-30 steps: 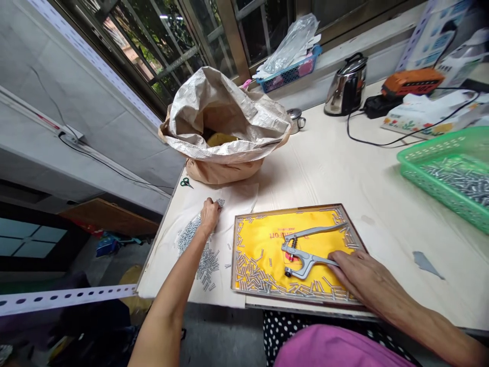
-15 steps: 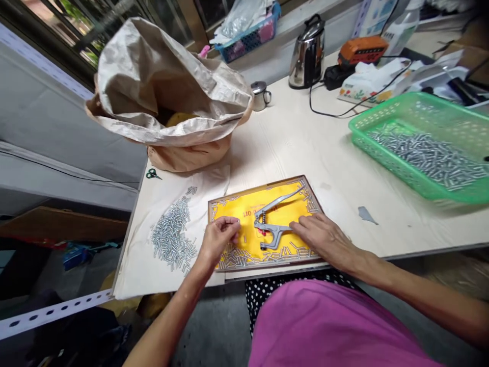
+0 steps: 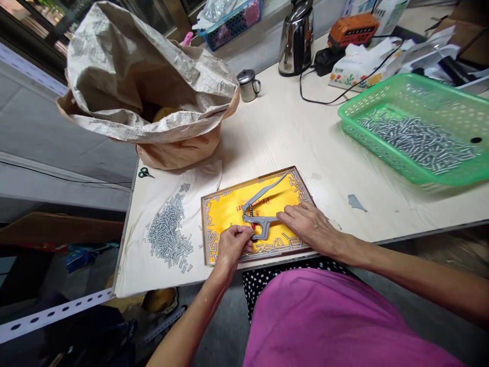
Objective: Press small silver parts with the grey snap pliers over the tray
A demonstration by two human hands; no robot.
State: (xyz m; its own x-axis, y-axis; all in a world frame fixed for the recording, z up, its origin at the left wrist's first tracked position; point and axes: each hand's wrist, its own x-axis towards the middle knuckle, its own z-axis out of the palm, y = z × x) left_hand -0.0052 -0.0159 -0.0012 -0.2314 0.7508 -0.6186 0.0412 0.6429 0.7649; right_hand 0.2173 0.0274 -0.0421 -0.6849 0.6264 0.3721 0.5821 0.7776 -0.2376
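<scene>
My right hand (image 3: 305, 224) is closed round one handle of grey hand pliers (image 3: 263, 220), whose other handle stands up and away with a spring between them. At the pliers' jaw, my left hand (image 3: 235, 244) is pinched; whatever sits between its fingertips is too small to make out. Both hands are over a shallow tray (image 3: 204, 229) lined with a bright yellow sheet (image 3: 225, 211). Small metal pins (image 3: 282, 243) lie along the tray's edges, thickest at the near side.
Left of the tray, a pile of small metal pins (image 3: 168, 234) lies on a white cloth near green-handled scissors (image 3: 145, 173). A large open sack (image 3: 179, 148) stands behind. A green basket (image 3: 367, 142) of metal pieces is at right; a lidded cup (image 3: 248, 86) and kettle (image 3: 296, 43) stand at the back.
My left hand has moved right, from the tray's left part to the pliers' jaw. My right hand keeps its hold on the handle. The whole view has shifted slightly.
</scene>
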